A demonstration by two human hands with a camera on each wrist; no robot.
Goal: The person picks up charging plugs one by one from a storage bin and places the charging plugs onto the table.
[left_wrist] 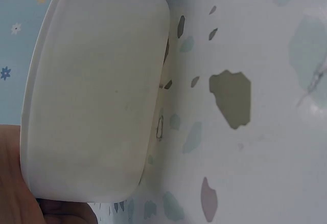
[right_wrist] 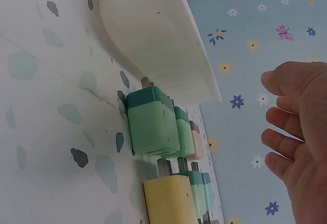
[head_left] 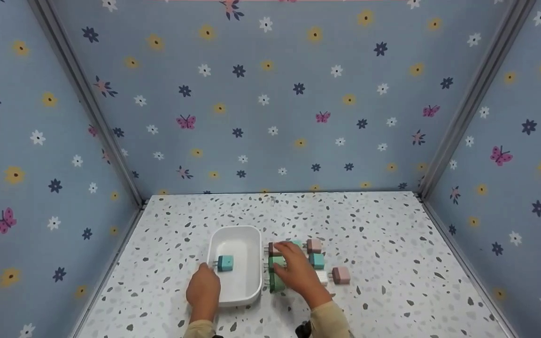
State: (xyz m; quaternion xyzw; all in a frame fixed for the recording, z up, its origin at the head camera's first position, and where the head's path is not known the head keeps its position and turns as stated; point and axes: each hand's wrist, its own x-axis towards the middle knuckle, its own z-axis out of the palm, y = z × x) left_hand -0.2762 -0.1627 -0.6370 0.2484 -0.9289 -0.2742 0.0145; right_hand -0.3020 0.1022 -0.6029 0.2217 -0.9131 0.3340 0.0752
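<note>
My left hand grips the left side of a white plastic tub; the left wrist view shows fingers at the tub's corner. Inside the tub lies a teal plug charger with two prongs. My right hand hovers, fingers loosely bent and holding nothing, above several chargers beside the tub. Among these are green chargers, a yellow charger in the right wrist view, a teal charger, and pink chargers. The right hand partly hides the group in the head view.
A separate pink charger lies at the right end of the group. The speckled white tabletop is bounded by blue flowered panels at the back and both sides, with grey metal posts in the corners.
</note>
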